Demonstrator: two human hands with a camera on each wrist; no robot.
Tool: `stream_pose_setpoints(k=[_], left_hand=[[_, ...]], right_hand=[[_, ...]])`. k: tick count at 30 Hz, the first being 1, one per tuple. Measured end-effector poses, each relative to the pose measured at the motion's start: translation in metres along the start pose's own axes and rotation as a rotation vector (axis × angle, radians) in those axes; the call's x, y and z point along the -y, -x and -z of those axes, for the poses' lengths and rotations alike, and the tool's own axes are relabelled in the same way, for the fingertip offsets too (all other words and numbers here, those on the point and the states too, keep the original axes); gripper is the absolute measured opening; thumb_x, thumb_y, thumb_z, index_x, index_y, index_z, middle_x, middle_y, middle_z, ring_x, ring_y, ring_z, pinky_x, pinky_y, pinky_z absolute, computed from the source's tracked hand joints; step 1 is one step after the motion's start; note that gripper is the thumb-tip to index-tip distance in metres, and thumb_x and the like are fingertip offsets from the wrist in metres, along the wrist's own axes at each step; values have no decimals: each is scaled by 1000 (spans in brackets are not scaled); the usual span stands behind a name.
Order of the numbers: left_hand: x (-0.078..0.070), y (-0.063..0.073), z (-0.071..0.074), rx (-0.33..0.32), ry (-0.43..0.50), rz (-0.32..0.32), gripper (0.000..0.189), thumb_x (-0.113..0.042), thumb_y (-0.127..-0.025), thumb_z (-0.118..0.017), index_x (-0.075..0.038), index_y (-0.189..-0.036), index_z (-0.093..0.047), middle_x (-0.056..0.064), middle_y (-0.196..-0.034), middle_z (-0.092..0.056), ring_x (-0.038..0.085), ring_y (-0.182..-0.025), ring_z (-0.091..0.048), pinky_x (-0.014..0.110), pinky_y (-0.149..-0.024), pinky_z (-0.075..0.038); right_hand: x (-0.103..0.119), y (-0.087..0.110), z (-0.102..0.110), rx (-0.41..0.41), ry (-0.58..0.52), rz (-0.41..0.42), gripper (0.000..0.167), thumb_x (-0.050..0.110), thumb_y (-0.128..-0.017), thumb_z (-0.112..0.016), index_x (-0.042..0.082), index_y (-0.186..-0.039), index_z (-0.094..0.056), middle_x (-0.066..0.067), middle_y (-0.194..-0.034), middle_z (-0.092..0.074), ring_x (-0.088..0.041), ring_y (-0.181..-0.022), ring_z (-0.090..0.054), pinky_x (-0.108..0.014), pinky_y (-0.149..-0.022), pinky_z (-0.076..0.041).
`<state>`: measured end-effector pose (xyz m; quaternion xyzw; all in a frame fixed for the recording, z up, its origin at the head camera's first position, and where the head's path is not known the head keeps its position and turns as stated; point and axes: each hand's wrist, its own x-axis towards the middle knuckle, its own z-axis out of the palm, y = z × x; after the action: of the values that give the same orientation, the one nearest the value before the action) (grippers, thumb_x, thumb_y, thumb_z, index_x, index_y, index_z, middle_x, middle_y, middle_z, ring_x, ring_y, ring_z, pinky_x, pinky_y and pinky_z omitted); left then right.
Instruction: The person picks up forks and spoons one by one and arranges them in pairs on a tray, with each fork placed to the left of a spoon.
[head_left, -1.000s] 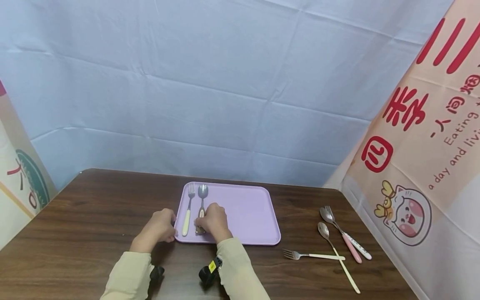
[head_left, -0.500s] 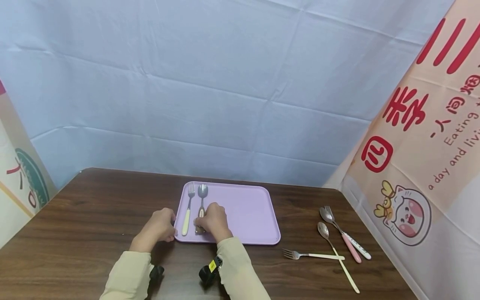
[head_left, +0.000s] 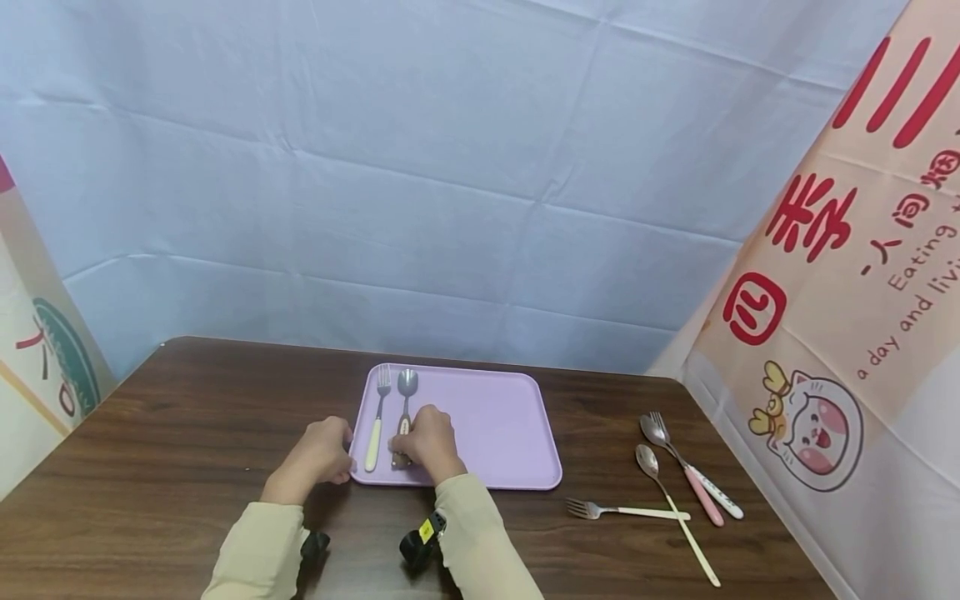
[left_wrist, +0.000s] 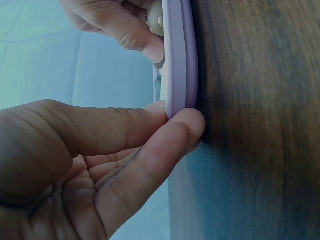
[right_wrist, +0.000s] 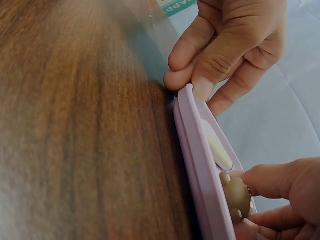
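A lilac tray (head_left: 487,433) lies on the table in the head view. My left hand (head_left: 318,454) pinches its near left corner, thumb on the rim and fingers beneath, as the left wrist view shows. On the tray's left side rests a fork (head_left: 372,446) with a pale yellow handle, tines pointing away. Beside it, roughly parallel, is a spoon (head_left: 407,383) with a patterned handle. My right hand (head_left: 427,442) pinches that handle low down, hiding part of it. The brown, rounded handle end (right_wrist: 235,197) shows between thumb and fingers in the right wrist view.
To the right on the dark wooden table (head_left: 187,433) lie a white-handled fork (head_left: 630,511), a cream-handled spoon (head_left: 678,517) crossing its end, and a pink-handled spoon (head_left: 703,496) overlapping a fork with a speckled white handle (head_left: 723,497). A pale blue cloth (head_left: 450,183) hangs behind.
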<state>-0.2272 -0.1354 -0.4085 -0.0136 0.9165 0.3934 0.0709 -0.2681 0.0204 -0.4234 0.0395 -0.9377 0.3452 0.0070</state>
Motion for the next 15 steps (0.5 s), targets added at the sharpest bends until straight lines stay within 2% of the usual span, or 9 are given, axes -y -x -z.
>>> stream_pose_setpoints(k=[4,10,15], left_hand=[[0,0,0,1,5,0,31,14,-71,-66,15,-98,-50,13,-65,-54,15,-48,-59,25,-45,-52],[0,0,-1,0,3,-11,30,14,-71,-66,15,-96,-50,12,-62,-54,15,-47,-59,25,-45,-52],[1,1,1,-1,2,-7,32,14,-70,-66,15,-98,-50,13,-66,-54,15,-47,-59,25,-45,-52]], right_hand=[[0,1,1,22,22,-6,30,17,-68,-79,8,-56,-53,-1,-50,-51,-14,-47,-47,-24,-42,-39],[3,3,8,54,132,-1,30,24,-70,-77,10,-60,-52,-1,-54,-50,-17,-50,-47,-29,-43,-37],[7,5,15,119,227,42,29,25,-71,-77,10,-63,-53,0,-56,-51,-16,-52,-47,-29,-44,-38]])
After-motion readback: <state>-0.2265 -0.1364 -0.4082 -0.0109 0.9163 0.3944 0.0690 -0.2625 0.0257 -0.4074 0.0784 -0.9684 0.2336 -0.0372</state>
